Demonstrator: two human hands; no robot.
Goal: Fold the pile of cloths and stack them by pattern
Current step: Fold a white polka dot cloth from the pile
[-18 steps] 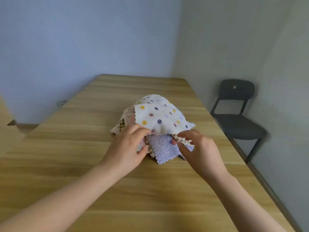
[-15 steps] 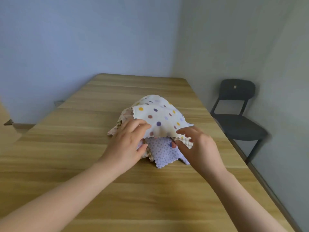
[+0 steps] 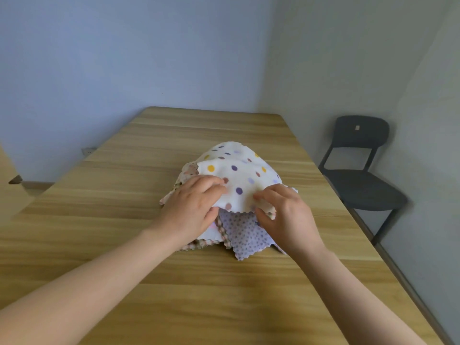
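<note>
A pile of cloths (image 3: 229, 202) sits in the middle of the wooden table (image 3: 124, 245), a bit nearer the right edge. On top is a white cloth with big dots (image 3: 239, 175). The left hand (image 3: 191, 210) pinches its near edge, with the fingers (image 3: 211, 183) closed on it. The right hand (image 3: 286, 215) pinches the same edge just beside it. Both hands hold the edge up off the pile.

I think the job has only just begun. No cloth looks folded, and no neat stacks sit anywhere on the table. All the folding and sorting is left.

Under the dotted cloth lies a purple cloth with tiny dots (image 3: 246, 237), and a checked cloth (image 3: 199, 242) peeks out near the left hand. Another cloth (image 3: 190, 170) shows at the far left of the pile, but its pattern is hard to make out. I cannot tell how many cloths are in there. A dark chair (image 3: 361, 175) stands past the right edge.
</note>
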